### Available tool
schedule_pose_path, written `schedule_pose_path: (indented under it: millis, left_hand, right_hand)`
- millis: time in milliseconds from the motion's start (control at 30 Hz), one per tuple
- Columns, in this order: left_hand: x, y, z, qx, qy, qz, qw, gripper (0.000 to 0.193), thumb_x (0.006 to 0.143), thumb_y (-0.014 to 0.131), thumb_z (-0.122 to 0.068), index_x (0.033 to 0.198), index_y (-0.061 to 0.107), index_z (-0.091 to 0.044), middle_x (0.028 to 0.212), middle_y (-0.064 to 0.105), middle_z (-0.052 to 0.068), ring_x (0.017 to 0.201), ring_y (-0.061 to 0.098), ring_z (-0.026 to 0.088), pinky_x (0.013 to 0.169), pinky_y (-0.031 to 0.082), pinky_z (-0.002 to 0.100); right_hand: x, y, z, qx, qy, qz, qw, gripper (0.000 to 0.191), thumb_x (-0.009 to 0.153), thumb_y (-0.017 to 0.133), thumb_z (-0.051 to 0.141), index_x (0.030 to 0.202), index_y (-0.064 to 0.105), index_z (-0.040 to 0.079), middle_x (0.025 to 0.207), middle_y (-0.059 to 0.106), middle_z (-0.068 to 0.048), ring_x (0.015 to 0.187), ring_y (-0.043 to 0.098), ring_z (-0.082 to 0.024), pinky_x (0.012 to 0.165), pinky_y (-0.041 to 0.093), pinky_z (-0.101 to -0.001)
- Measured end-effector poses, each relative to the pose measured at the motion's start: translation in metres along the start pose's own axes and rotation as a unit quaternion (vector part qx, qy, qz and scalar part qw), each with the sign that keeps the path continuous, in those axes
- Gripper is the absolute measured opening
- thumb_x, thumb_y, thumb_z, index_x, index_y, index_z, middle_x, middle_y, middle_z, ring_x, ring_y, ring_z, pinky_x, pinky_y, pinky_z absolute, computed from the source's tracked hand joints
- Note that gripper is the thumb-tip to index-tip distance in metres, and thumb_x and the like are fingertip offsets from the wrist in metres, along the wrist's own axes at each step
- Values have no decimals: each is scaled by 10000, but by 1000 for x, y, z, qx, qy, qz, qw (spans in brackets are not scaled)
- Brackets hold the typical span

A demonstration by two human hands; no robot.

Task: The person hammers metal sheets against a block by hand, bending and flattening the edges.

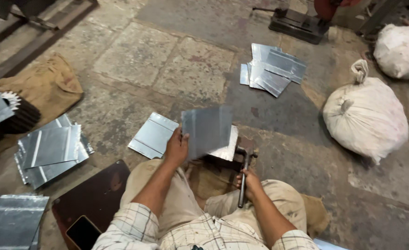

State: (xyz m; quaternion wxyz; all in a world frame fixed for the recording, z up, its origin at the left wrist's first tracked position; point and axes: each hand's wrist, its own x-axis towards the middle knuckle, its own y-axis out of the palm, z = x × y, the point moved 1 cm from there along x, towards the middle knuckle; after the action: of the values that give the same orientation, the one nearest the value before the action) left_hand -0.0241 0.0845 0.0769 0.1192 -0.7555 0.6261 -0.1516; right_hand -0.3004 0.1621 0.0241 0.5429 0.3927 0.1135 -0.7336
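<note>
Checked sleeves and bent knees fill the bottom of the frame, and from there both arms reach up to the middle. Left hand (pixel 177 147) has its grip closed on the lower left edge of a thin grey metal sheet (pixel 207 129), thumb on the face and fingers behind, holding it tilted up just above centre frame. Right hand (pixel 250 181) is wrapped tight round the handle of a hammer (pixel 244 172), head resting up by a dark block under another sheet (pixel 226 149). That sheet looks light but springy to me, probably floppy if pinched at one corner, and the cut edges are likely sharp, so I'd say hold along a side near the folded ridge with a flat pinch, not fingers curled over the rim. Slick surface too, by the shine. Further out: one more sheet (pixel 152 135) on the stone floor (pixel 135 55) left of centre, a stack (pixel 51 150) at the left edge, another pile (pixel 271 69) upper right, and white tied sacks (pixel 365 116) on the right.
</note>
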Motion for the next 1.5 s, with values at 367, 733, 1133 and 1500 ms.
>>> schedule_pose_path:
  millis: [367, 733, 1133, 1500]
  left_hand:
    - [20, -25, 24, 265, 323, 64, 907, 460, 857, 596, -132, 1315, 620, -99, 1355, 679, 226, 1176, 654, 412, 977, 515, 492]
    - [25, 31, 34, 121, -78, -41, 989, 777, 806, 829, -374, 1381, 520, 46, 1285, 633, 314, 1215, 601, 466, 1024, 480, 470]
    - [21, 1, 51, 208, -157, 154, 953, 1040, 795, 807, -527, 1584, 292, -86, 1298, 634, 275, 1195, 626, 425, 998, 503, 445]
    - [23, 7, 51, 259, -191, 168, 932, 1013, 798, 786, -582, 1602, 338, -160, 1356, 655, 173, 1220, 647, 355, 984, 526, 445]
  right_hand:
    - [0, -4, -5, -34, 15, 20, 999, 185, 1035, 550, 277, 968, 534, 105, 710, 592, -74, 520, 528, -197, 477, 473, -368]
    - [-9, -10, 1, -47, -21, 17, 999, 141, 1013, 595, 227, 1083, 556, 112, 754, 592, -71, 494, 513, -173, 433, 432, -328]
    - [-14, -48, -7, -75, 15, 1, 997, 95, 996, 590, 120, 1073, 548, 85, 755, 564, -78, 513, 469, -158, 430, 376, -317]
    - [-113, -12, 138, -330, -693, -43, 639, 429, 1207, 578, 113, 1593, 413, 27, 915, 649, -83, 707, 638, -160, 660, 605, -283]
